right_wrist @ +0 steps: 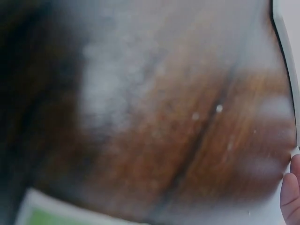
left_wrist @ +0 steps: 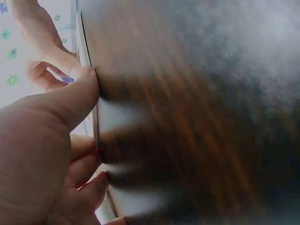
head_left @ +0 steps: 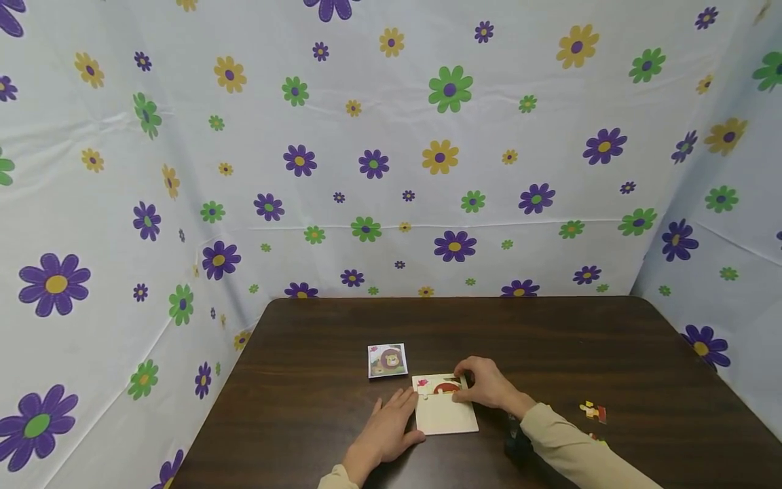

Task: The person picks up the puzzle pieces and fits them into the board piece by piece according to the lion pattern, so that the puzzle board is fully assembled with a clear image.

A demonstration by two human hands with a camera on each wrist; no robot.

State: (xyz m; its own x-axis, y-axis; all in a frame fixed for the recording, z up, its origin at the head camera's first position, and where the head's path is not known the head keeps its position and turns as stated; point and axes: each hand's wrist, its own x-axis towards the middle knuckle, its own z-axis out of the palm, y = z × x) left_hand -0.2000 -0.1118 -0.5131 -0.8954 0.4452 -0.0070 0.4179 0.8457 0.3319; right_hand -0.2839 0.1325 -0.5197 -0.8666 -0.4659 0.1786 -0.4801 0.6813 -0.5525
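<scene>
A square puzzle board [head_left: 447, 415] lies on the dark table, its top row showing picture parts in red and brown and its lower part bare and pale. My left hand [head_left: 386, 428] rests at the board's left edge with fingers stretched out. At the top right corner, my right hand [head_left: 487, 384] pinches a puzzle piece between thumb and forefinger; the fingers largely hide it. In the left wrist view my left thumb [left_wrist: 82, 96] is against the table edge of the scene, close to the right hand [left_wrist: 44, 42]. Only fingertips [right_wrist: 290, 192] show in the right wrist view.
A lion picture card [head_left: 387, 360] lies behind and left of the board. To the right are loose puzzle pieces [head_left: 593, 411], partly behind the right sleeve [head_left: 568, 438]. The brown table [head_left: 318, 326] stands before a flower-printed curtain [head_left: 391, 204].
</scene>
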